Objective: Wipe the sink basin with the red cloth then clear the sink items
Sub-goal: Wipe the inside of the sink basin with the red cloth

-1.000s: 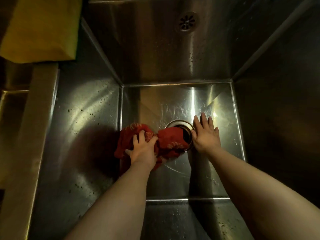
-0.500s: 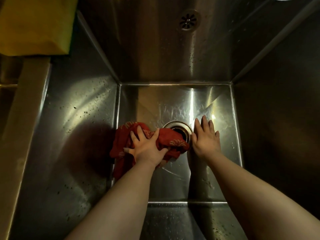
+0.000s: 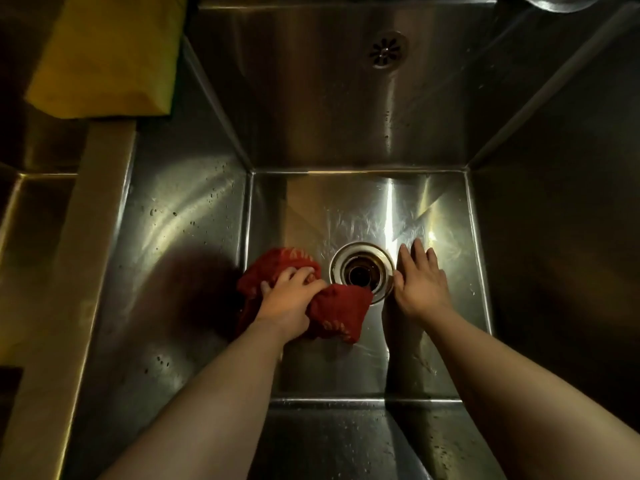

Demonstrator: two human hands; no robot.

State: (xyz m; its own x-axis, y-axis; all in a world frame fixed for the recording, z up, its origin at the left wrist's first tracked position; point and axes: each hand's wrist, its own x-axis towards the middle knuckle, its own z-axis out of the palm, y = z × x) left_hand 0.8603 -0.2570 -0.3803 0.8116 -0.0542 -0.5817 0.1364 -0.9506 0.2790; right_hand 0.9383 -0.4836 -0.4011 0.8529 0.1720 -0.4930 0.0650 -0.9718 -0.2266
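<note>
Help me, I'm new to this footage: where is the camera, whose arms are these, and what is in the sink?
No machine here: a person wears one camera on the head, looking down, so the bare arms are their own. They reach into a stainless steel sink basin. The left hand grips a crumpled red cloth on the basin floor, one corner overlapping the rim of the round drain. The right hand lies flat, fingers straight, on the drain's other side. A yellow sponge-like object sits at upper left.
</note>
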